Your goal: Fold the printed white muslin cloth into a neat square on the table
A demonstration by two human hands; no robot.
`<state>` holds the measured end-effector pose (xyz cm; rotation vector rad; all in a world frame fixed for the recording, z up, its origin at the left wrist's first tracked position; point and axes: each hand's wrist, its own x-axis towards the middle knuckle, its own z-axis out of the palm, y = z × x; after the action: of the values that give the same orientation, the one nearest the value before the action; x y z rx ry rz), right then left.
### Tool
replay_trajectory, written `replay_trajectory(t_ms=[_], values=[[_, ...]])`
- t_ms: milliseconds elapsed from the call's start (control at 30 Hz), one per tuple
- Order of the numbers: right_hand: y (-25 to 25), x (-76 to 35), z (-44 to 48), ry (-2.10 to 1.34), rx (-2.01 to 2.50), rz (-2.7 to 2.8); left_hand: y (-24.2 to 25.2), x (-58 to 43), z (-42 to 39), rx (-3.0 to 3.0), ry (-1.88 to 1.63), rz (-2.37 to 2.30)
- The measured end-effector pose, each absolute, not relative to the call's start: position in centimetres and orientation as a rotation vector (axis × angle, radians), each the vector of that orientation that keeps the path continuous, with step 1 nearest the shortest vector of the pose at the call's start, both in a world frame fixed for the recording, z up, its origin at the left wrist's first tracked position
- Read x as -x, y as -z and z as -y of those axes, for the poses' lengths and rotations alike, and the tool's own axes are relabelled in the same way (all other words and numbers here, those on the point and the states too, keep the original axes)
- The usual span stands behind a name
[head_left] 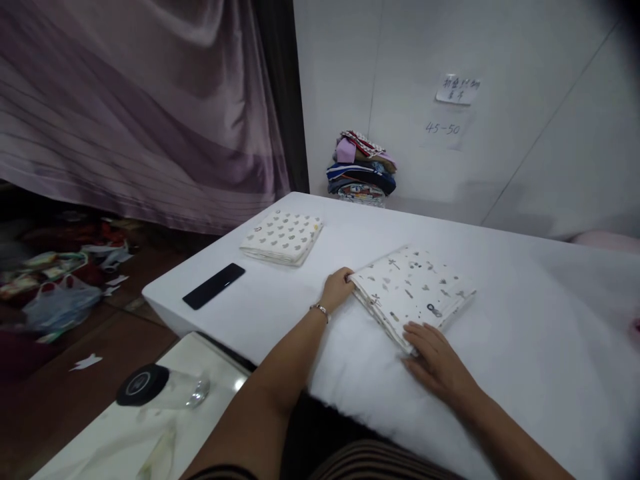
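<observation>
A folded white cloth (410, 287) with small scattered prints lies on the white table at a slant, its layered edge facing me. My left hand (339, 287) is closed on its left corner, the fingertips partly hidden by the fabric. At the near corner, my right hand (435, 360) rests with fingers stretched over the top, and its thumb shows apart from the cloth. A second folded white cloth (283, 237), printed with rows of small grey motifs, lies farther left, untouched.
A black phone (214, 286) lies near the left edge of the white table (510, 347). On a lower surface at front left lies a clear bottle with a black lid (143, 385). Folded clothes (361, 170) are stacked by the wall; a purple curtain (200, 120) hangs left.
</observation>
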<state>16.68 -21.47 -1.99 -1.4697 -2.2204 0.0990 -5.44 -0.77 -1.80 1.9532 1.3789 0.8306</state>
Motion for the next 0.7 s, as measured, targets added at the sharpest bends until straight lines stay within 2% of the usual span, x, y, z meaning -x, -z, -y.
replay_trajectory(t_ms=[233,433,700], values=[[-1.4,-13.6,19.6,-0.068,1.795,2.267,2.5,5.3,0.2,-1.831,-0.897,-1.301],[-4.0,-11.5,16.8,-0.131,2.142,2.322,2.5,5.4,2.0,-1.746,-1.06,-1.436],[-4.0,-9.4,13.8,-0.043,2.167,2.26,2.0,5.8,4.3,-1.902,-1.086,-1.448]])
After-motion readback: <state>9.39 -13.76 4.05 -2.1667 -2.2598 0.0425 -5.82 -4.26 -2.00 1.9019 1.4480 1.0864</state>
